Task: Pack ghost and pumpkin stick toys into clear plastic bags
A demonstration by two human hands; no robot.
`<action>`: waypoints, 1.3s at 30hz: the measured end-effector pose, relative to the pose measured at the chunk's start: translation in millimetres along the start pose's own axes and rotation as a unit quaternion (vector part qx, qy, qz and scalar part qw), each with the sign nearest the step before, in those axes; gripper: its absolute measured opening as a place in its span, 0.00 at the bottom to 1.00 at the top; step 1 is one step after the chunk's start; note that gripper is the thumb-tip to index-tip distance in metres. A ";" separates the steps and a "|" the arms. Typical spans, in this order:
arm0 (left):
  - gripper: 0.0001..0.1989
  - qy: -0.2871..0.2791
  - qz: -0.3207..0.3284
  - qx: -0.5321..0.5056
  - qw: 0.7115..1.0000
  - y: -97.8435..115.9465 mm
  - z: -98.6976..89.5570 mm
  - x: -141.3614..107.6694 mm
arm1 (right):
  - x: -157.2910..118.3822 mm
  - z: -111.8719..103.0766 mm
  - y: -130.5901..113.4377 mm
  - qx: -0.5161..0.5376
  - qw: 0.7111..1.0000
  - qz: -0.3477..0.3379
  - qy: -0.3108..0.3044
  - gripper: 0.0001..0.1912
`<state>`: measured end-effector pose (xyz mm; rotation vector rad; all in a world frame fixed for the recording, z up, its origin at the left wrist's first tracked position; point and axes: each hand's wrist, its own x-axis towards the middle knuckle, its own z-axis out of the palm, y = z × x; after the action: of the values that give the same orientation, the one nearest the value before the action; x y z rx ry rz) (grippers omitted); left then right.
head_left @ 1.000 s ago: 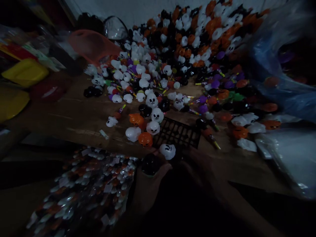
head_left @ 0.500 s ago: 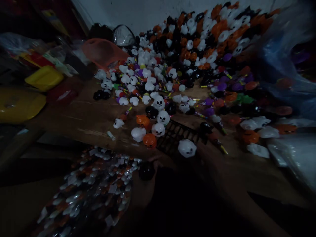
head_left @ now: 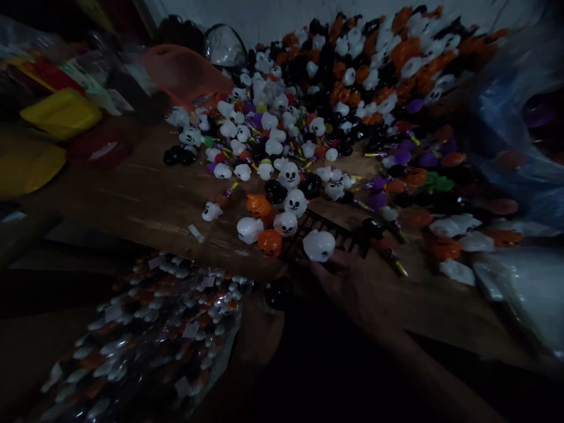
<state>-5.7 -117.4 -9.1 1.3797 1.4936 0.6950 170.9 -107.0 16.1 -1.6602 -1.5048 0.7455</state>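
Observation:
In the dim head view, my right hand (head_left: pixel 337 276) pinches a white ghost-shaped plastic topper (head_left: pixel 319 245) with a dark eye spot. It is held over the right part of a black slotted rack (head_left: pixel 337 226) on the table. My left hand (head_left: pixel 263 317), low and mostly in shadow, is closed around a glossy black round topper (head_left: pixel 278 294). At the rack's left side sit white skull toppers (head_left: pixel 295 202), orange pumpkin toppers (head_left: pixel 269 243), a white topper (head_left: pixel 249 230) and a black topper (head_left: pixel 275 191).
A large heap of orange, white and black toppers (head_left: pixel 352 76) lies against the wall. Sticks with coloured wrappers are strewn before it. A clear bag of packed pieces (head_left: pixel 163 329) is at lower left. Yellow containers (head_left: pixel 61 113) and an orange basket (head_left: pixel 183 70) stand left; plastic bags (head_left: pixel 529 282) right.
My right hand has moved left and slightly up with the white ghost topper. My left hand has come a little right and up with the black topper. The view has shifted slightly.

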 end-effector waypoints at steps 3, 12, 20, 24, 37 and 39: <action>0.07 -0.005 -0.004 -0.016 1.000 1.2 1.6 -2.6 | 5.6 18.9 4.8 0.050 0.998 -0.022 0.020 0.08; 0.12 -0.023 -0.020 -0.038 0.999 10.5 4.8 -2.2 | 7.4 26.6 18.3 -0.023 0.994 -0.095 0.044 0.06; 0.11 -0.017 -0.025 -0.040 0.999 2.9 5.4 -3.8 | -0.8 28.7 12.9 -0.110 0.972 -0.204 0.045 0.05; 0.11 -0.019 -0.037 -0.045 0.998 0.3 8.2 -3.1 | -1.5 38.9 25.5 -0.123 0.962 -0.232 0.071 0.05; 0.18 0.086 -0.003 -0.047 0.995 0.6 5.5 -10.0 | -0.1 20.1 10.4 -0.107 0.982 -0.151 -0.041 0.09; 0.17 0.058 -0.003 -0.046 0.997 -1.3 -0.7 -17.1 | -14.1 2.6 1.9 -0.102 0.982 -0.153 -0.048 0.17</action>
<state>-8.4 -134.0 -5.5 1.2838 1.5347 0.8425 167.9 -120.5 12.2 -1.5031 -1.9059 0.5247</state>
